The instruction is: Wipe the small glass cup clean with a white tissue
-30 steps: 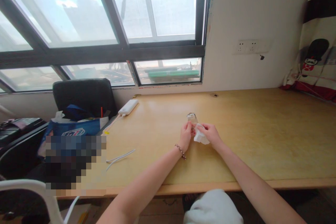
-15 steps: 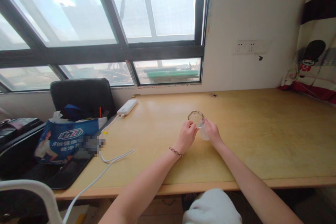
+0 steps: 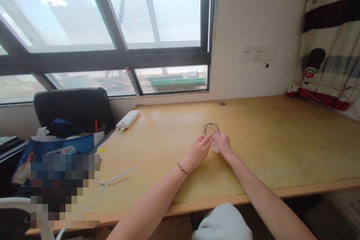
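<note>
A thin ring-shaped band (image 3: 211,124), brownish and partly see-through, is held over the middle of the table (image 3: 261,138). Its exact kind cannot be made out. My left hand (image 3: 200,149), with a chain bracelet (image 3: 183,168) at the wrist, pinches the near left part of the ring. On the near right side, my right hand (image 3: 224,144) is closed around the band with a crumpled white tissue-like piece (image 3: 215,147) hanging below its fingers. The fingertips of both hands almost meet and hide the near edge of the ring.
A white power bank (image 3: 128,119) with a cable lies near the table's left edge. White cable (image 3: 118,176) curves closer to me. A black chair (image 3: 74,108) holds a blue bag (image 3: 60,146) at left. Window, wall sockets (image 3: 252,54) and curtain (image 3: 326,56) stand behind.
The white piece has bunched narrower under my right hand, and the fingers of my left hand have straightened along the ring. The camera view has turned slightly right.
</note>
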